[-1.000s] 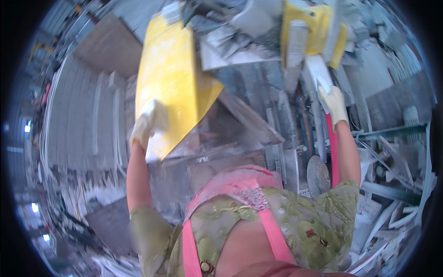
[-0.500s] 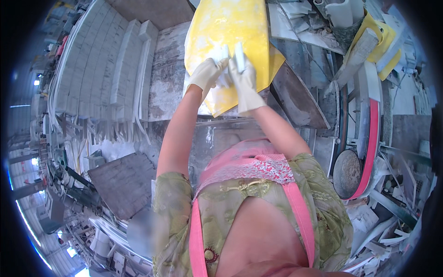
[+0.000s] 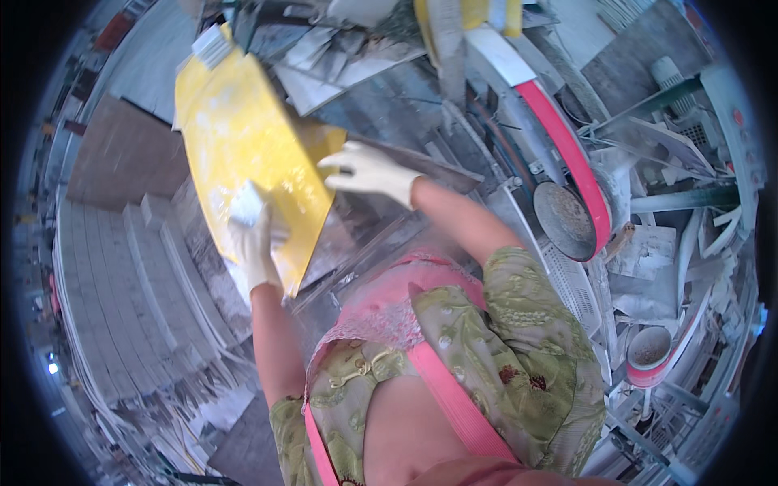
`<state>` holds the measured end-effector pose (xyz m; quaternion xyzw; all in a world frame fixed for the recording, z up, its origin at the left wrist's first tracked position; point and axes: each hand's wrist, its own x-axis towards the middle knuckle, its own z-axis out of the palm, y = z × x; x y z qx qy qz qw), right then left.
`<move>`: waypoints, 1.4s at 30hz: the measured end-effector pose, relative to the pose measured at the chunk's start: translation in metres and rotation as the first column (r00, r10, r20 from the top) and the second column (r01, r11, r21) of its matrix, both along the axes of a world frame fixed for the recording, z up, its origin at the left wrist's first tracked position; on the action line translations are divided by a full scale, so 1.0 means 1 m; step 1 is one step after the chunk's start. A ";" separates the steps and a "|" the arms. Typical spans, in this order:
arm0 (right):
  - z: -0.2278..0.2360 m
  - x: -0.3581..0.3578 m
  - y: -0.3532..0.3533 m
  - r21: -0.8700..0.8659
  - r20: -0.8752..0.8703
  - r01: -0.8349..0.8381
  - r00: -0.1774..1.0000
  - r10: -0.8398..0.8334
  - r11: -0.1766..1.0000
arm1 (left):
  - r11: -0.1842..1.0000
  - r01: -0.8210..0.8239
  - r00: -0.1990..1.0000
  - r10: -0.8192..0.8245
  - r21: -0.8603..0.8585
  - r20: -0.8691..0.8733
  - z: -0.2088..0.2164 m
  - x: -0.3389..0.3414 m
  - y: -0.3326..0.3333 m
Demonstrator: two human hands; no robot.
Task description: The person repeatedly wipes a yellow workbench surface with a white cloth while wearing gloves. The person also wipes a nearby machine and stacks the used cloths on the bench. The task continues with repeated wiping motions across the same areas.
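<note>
A yellow sheet (image 3: 235, 121), dusted with white, lies over the work surface in front of me. On its near part, my left hand (image 3: 255, 247), in a pale glove, is closed on a white block (image 3: 248, 202); blur hides the block's exact shape. My right hand (image 3: 369, 172), gloved too, hovers by the sheet's right edge with its fingers apart and nothing in them. Several white strips (image 3: 212, 47) sit together at the sheet's far end.
Long grey-white bars (image 3: 113, 300) are stacked in rows to the left, beside a brown board (image 3: 126, 154). On the right stands a machine with a pink band (image 3: 567, 154) and a round dusty dish (image 3: 563, 220). Broken white pieces (image 3: 324, 53) lie beyond the sheet.
My view has swung to the right, so the sheet now appears farther left. Both hands held white pieces close together before; they are now apart, and the right one is empty.
</note>
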<state>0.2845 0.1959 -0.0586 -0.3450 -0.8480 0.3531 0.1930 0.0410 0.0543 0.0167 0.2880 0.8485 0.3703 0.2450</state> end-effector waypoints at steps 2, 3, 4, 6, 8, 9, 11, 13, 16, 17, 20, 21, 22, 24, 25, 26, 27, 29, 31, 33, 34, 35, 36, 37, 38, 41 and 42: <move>0.002 0.071 0.038 0.119 -0.193 0.248 0.956 -0.223 0.961 | 0.997 -0.017 0.985 0.005 0.070 0.170 0.003 0.003 -0.005; 0.006 0.110 0.061 0.116 -0.225 0.337 0.925 -0.306 0.934 | 0.992 -0.009 0.994 -0.006 0.129 0.113 0.003 0.001 -0.006; 0.006 0.151 0.076 0.140 -0.274 0.468 0.865 -0.420 0.873 | 0.986 -0.007 0.993 -0.013 0.165 0.121 0.000 0.000 -0.008; 0.008 0.217 0.114 0.225 -0.142 0.680 0.732 -0.666 0.698 | 0.990 0.014 1.000 -0.014 0.141 0.000 -0.006 -0.007 -0.009; 0.003 0.271 0.145 0.308 0.023 0.768 0.584 -0.811 0.562 | 0.987 0.042 0.998 -0.050 0.155 0.045 -0.011 -0.013 -0.010; 0.001 0.291 0.163 0.400 0.074 0.746 0.552 -0.830 0.532 | 0.992 0.030 0.997 -0.038 0.125 0.065 -0.013 -0.016 -0.009; -0.003 0.315 0.200 0.533 0.190 0.679 0.485 -0.853 0.505 | 0.996 0.008 0.999 -0.012 0.091 0.043 -0.013 -0.022 -0.009; -0.007 0.320 0.231 0.562 0.237 0.651 0.464 -0.853 0.510 | 0.999 0.030 0.999 -0.029 0.015 -0.038 -0.013 -0.028 -0.011; -0.009 0.304 0.269 0.519 0.270 0.651 0.490 -0.829 0.554 | 0.999 0.031 0.999 -0.032 -0.031 -0.027 -0.017 -0.040 -0.019; -0.011 0.293 0.279 0.499 0.269 0.654 0.507 -0.819 0.569 | 0.999 0.019 0.999 -0.020 -0.042 -0.030 -0.021 -0.045 -0.021; -0.021 0.263 0.295 0.553 0.190 0.641 0.525 -0.830 0.532 | 0.998 0.031 0.998 -0.034 -0.062 -0.060 -0.031 -0.061 -0.024; -0.025 0.258 0.296 0.619 0.158 0.622 0.500 -0.852 0.480 | 0.996 0.008 0.995 -0.017 -0.092 -0.099 -0.033 -0.064 -0.026; -0.029 0.255 0.294 0.645 0.187 0.601 0.476 -0.860 0.473 | 0.989 -0.040 0.993 0.022 -0.145 -0.119 -0.035 -0.068 -0.027; -0.035 0.260 0.288 0.628 0.173 0.587 0.535 -0.827 0.511 | 0.995 -0.022 0.998 0.016 -0.102 -0.061 -0.037 -0.070 -0.030; -0.037 0.266 0.283 0.621 0.180 0.562 0.575 -0.798 0.545 | 0.996 -0.028 0.999 0.023 -0.085 -0.048 -0.038 -0.071 -0.030; -0.038 0.274 0.277 0.643 0.158 0.535 0.608 -0.778 0.548 | 0.997 -0.032 0.999 0.030 -0.063 -0.040 -0.039 -0.070 -0.030; -0.041 0.280 0.266 0.678 0.112 0.531 0.609 -0.785 0.508 | 0.998 -0.031 0.999 0.029 -0.050 -0.034 -0.039 -0.068 -0.028; -0.045 0.294 0.244 0.683 0.180 0.503 0.587 -0.790 0.529 | 0.998 -0.056 0.998 0.055 -0.029 -0.025 -0.037 -0.063 -0.024; -0.047 0.307 0.221 0.676 0.230 0.488 0.573 -0.787 0.552 | 1.000 -0.008 1.000 0.008 0.002 -0.010 -0.033 -0.055 -0.019; -0.042 0.326 0.203 0.608 0.283 0.461 0.635 -0.719 0.647 | 1.000 -0.009 0.998 0.008 -0.023 -0.057 -0.025 -0.045 -0.016; -0.037 0.339 0.192 0.567 0.294 0.439 0.682 -0.669 0.697 | 1.000 0.010 0.998 -0.009 0.008 -0.063 -0.021 -0.039 -0.015; -0.027 0.360 0.183 0.344 0.286 0.459 0.780 -0.557 0.819 | 1.000 0.006 0.998 -0.005 0.021 -0.060 -0.016 -0.033 -0.016; -0.011 0.387 0.176 0.125 0.200 0.423 0.875 -0.440 0.898 | 0.998 0.032 0.997 -0.028 0.054 -0.073 -0.015 -0.025 -0.018; 0.005 0.410 0.168 -0.113 0.098 0.381 0.923 -0.371 0.918 | 1.000 0.009 0.998 -0.011 -0.023 -0.061 -0.010 -0.023 -0.016; 0.019 0.429 0.154 0.053 0.203 0.295 0.932 -0.299 0.954 | 1.000 0.003 1.000 -0.003 -0.007 -0.027 -0.009 -0.020 -0.015; 0.041 0.455 0.100 0.294 0.519 0.120 0.813 -0.264 0.948 | 1.000 0.018 1.000 -0.018 0.009 0.023 -0.010 -0.021 -0.014; 0.039 0.450 0.081 0.281 0.592 0.108 0.762 -0.261 0.953 | 0.999 0.029 0.999 -0.030 0.018 0.042 -0.013 -0.026 -0.013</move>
